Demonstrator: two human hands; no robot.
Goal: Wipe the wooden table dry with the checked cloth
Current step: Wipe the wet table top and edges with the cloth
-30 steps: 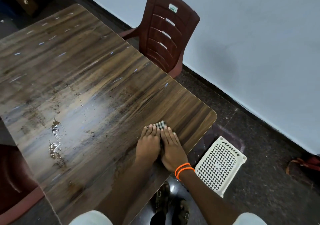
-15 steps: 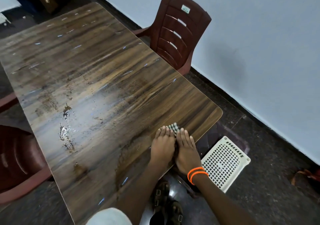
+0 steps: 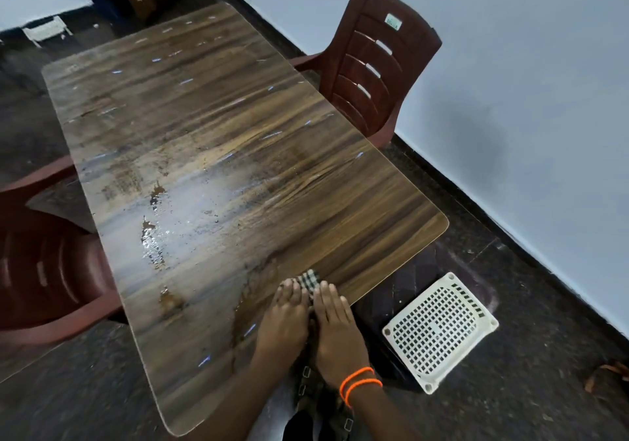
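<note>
The long wooden table [image 3: 238, 141] runs away from me, with water puddles and wet streaks across its left and middle. A small checked cloth [image 3: 309, 280] lies at the table's near edge, only its far corner showing. My left hand [image 3: 284, 318] and my right hand [image 3: 335, 325] lie side by side, palms down, pressing flat on the cloth. Fingers of both hands are together and point up the table. Orange bands circle my right wrist. A wet trail edge runs just left of my left hand.
A dark red plastic chair [image 3: 377, 63] stands at the table's right side by the pale wall. Another red chair [image 3: 41, 270] sits at the left. A white perforated plastic stool [image 3: 439, 331] stands on the dark floor right of my hands. My sandalled feet show below.
Both hands with the cloth have slid back toward the table's near edge. The view has shifted, so more of the table's far end and left chair shows.
</note>
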